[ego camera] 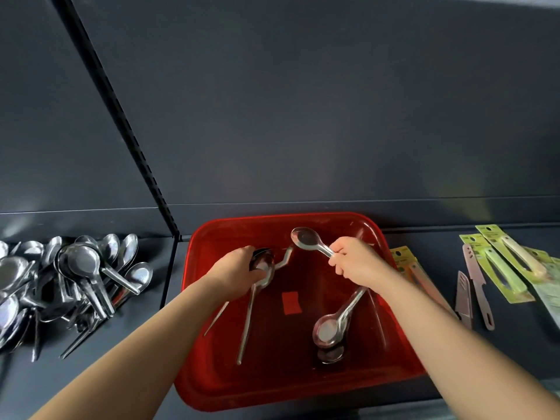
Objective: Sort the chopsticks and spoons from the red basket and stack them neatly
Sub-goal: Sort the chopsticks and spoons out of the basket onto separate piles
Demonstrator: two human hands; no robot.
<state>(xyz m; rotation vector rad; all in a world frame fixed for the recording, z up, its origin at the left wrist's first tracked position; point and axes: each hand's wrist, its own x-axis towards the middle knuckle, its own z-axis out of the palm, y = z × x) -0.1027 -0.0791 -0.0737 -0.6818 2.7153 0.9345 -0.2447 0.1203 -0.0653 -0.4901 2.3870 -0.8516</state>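
Note:
The red basket [342,386] sits on the dark shelf in front of me. Inside it, my left hand [239,266] grips a small bunch of steel spoons [264,265] by their bowls, the handles pointing toward me. My right hand [354,262] pinches the handle of one steel spoon [306,239], held above the basket with its bowl up and to the left. Two more nested spoons [328,331] lie at the basket's right side. A bent handle [286,257] shows between my hands.
A large pile of steel spoons [75,277] lies on the shelf left of the basket. To the right are packaged peelers [506,262] and small knives [475,283]. A dark back wall with a slotted upright post [142,153] rises behind.

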